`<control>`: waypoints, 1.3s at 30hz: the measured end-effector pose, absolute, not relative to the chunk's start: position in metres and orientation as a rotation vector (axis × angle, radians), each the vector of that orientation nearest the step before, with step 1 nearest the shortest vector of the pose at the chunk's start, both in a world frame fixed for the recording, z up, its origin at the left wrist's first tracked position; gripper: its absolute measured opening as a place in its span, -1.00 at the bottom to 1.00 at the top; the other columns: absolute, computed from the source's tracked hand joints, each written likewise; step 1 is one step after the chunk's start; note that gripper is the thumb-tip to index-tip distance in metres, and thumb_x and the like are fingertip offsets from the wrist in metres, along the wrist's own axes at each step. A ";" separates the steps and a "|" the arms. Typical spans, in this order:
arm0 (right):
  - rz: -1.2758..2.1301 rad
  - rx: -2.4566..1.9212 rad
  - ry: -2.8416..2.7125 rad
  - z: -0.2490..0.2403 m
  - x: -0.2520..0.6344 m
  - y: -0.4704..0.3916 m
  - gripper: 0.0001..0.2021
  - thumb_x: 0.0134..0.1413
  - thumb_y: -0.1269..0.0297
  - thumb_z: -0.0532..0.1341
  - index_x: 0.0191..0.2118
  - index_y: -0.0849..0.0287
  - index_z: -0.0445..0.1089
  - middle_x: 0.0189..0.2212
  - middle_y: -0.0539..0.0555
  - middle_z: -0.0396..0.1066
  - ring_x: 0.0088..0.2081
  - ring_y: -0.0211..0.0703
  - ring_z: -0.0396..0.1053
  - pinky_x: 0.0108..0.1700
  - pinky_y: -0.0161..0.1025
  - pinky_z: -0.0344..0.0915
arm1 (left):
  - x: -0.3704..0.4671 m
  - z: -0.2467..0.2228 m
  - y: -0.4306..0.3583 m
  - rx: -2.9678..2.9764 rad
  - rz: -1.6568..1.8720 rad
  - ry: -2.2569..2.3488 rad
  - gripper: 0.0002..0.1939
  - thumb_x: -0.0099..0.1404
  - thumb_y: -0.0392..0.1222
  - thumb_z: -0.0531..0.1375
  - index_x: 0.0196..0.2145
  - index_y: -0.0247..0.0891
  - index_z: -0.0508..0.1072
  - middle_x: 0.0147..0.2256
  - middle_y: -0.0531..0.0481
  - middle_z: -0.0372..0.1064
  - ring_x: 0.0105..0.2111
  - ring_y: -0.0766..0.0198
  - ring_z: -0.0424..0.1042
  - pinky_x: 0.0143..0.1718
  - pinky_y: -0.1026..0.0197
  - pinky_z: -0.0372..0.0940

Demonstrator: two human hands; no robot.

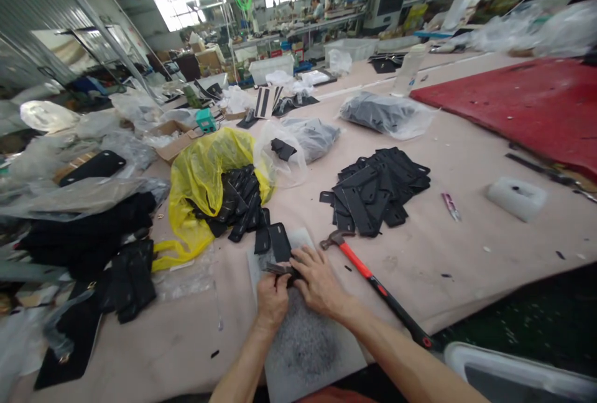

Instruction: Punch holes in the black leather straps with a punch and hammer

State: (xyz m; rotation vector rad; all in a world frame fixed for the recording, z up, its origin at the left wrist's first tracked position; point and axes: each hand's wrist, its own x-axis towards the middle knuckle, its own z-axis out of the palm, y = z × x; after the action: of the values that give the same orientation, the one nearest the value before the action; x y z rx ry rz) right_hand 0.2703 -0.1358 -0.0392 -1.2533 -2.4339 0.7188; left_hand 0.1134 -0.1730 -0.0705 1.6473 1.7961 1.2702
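Observation:
Over the scuffed pale board (310, 344), my two hands meet at a small dark piece (295, 273). My left hand (273, 296) is closed, thumb pressed to the fingers, around a narrow dark strip-like thing (277, 268); its exact kind is hard to make out. My right hand (321, 282) lies with its fingers bent over the dark piece and the thumb close to the left hand. Flat black slotted pieces (280, 241) rest just beyond the fingertips. To the right lies a claw hammer (361, 263) with a red and black handle.
A heap of black pieces (373, 194) lies beyond the hammer; more spill from a yellow bag (193, 170). Small pink-handled snips (451, 206) and a whitish block (517, 198) are at right. Clear bags (382, 114) and a red sheet (522, 104) lie further back.

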 end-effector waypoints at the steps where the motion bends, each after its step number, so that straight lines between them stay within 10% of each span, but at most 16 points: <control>1: 0.730 -1.264 -2.421 -0.042 0.271 -0.136 -0.49 0.08 0.34 0.18 0.19 0.09 0.27 0.27 0.09 0.16 0.30 0.12 -0.06 0.30 0.18 -0.23 | 0.112 -0.068 -0.172 1.545 1.310 1.815 -0.79 0.29 -0.21 0.11 -0.23 -0.26 0.53 -0.25 -0.10 0.58 -0.21 0.12 0.56 -0.13 0.08 0.46; 19: 0.617 -1.547 -2.239 -0.033 0.218 -0.067 -0.45 -0.05 0.13 0.30 0.08 0.24 0.33 0.03 0.29 0.39 0.10 0.18 0.24 0.20 0.11 -0.04 | 0.091 -0.072 -0.179 1.440 1.379 1.968 -0.74 0.28 -0.13 0.11 -0.26 -0.27 0.56 -0.29 -0.15 0.57 -0.24 0.05 0.56 -0.18 0.06 0.46; 28: 0.511 -1.769 -2.051 -0.021 0.242 0.002 -0.66 0.14 0.30 0.06 -0.03 0.11 0.46 -0.20 0.09 0.55 -0.17 -0.16 0.46 -0.13 -0.30 0.28 | 0.093 -0.066 -0.183 1.307 1.422 1.847 -0.75 0.28 -0.16 0.09 -0.27 -0.25 0.55 -0.32 -0.11 0.56 -0.28 0.10 0.55 -0.22 0.12 0.44; 35: -0.050 -1.985 -1.812 0.049 0.360 0.046 -0.47 0.16 0.27 0.07 0.19 0.50 0.23 0.07 0.59 0.27 0.13 0.42 0.19 0.04 0.21 0.13 | 0.093 -0.068 -0.182 1.247 1.449 1.797 -0.77 0.26 -0.21 0.08 -0.27 -0.27 0.53 -0.32 -0.10 0.56 -0.30 0.13 0.55 -0.25 0.16 0.42; 39: 0.390 -1.781 -2.258 0.027 0.292 0.013 -0.60 0.18 0.20 0.11 0.07 0.27 0.39 0.02 0.27 0.42 0.09 0.06 0.30 0.13 -0.12 0.12 | 0.093 -0.071 -0.182 1.239 1.450 1.789 -0.77 0.28 -0.20 0.08 -0.26 -0.26 0.53 -0.32 -0.09 0.56 -0.29 0.14 0.54 -0.24 0.16 0.42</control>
State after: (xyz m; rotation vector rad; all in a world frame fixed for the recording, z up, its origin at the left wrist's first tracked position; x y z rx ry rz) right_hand 0.2923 0.0131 0.0274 -1.7812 -2.2583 0.3898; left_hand 0.0926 -0.1815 -0.0707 1.2395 1.7889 1.4502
